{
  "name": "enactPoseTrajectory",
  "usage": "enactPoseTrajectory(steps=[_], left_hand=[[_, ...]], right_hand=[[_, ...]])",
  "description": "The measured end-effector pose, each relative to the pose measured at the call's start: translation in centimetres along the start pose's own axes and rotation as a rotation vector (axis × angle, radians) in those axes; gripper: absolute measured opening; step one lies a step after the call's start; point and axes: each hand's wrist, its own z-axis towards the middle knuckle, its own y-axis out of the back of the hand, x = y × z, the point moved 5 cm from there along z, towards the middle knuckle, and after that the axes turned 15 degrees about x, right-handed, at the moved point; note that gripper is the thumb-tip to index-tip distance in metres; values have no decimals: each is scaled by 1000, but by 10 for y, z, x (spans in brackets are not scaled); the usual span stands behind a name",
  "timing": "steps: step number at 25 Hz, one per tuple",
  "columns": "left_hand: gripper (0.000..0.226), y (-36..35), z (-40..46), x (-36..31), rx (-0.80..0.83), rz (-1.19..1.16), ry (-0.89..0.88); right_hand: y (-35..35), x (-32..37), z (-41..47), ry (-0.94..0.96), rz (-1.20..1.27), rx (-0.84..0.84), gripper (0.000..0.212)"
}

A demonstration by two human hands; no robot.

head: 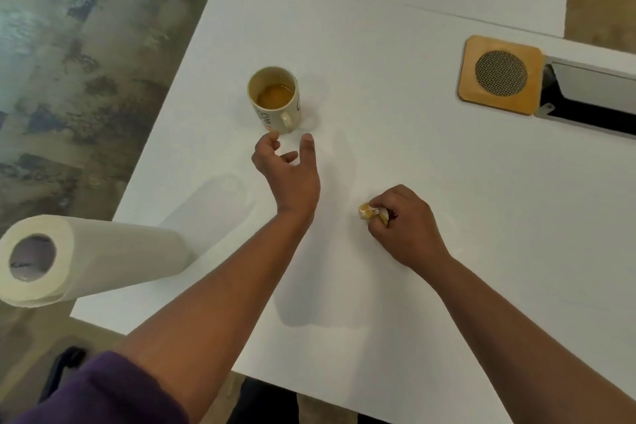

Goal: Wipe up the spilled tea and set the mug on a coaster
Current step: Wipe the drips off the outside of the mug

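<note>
Item 1, left hand (287, 170): open, fingers curled loosely w/ thumb spread, holding nothing. Sits just short of the mug; whether a fingertip touches it can't be told. Forearm bare, reaching fwd and slightly right from a purple sleeve (103, 392) at bottom left. Palm turned inward toward the mug.

Item 2, right hand (404, 225): closed in a fist round a small crumpled tea-stained paper wad (370, 212); a yellow-orange end sticks out on the thumb side. Fist rests low on the white tabletop (395, 148), knuckles up; forearm comes in from lower right.

Item 3, cream ceramic mug w/ dark lettering (275, 100): upright on the table, mouth up, part-filled w/ amber tea. Handle points toward the viewer, slightly right, i.e. at the left hand. Directly on the table surface, not on the coaster.

Item 4, square light-wood coaster w/ round woven mesh centre (500, 74): flat on the table, well apart from the mug to the right, just beside a cable-port flap (592, 89).

Item 5, white paper towel roll (79, 258): near the table's left corner, core end facing the camera, long axis running away to the right.
</note>
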Motion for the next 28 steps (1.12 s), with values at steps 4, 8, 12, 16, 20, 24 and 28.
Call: enactPoseTrajectory(steps=[4, 8, 12, 16, 20, 24, 28], left_hand=[[32, 6, 23, -4, 1, -64, 109], [22, 10, 27, -10, 21, -16, 44], [25, 12, 31, -13, 61, -41, 74], [22, 10, 40, -11, 157, -141, 109], [24, 23, 41, -11, 124, -209, 40], [22, 49, 30, -21, 92, -251, -43], [20, 80, 14, -37, 41, -207, -107]], right_hand=[[11, 4, 13, -19, 35, -117, 25], [13, 9, 18, -12, 54, -115, 26], [15, 9, 23, -37, 113, -110, 24], [16, 10, 32, -64, 179, -109, 23], [18, 18, 42, -52, 200, -104, 24], [23, 37, 69, -13, 223, -104, 25], [23, 57, 109, 25, 172, -99, 26]])
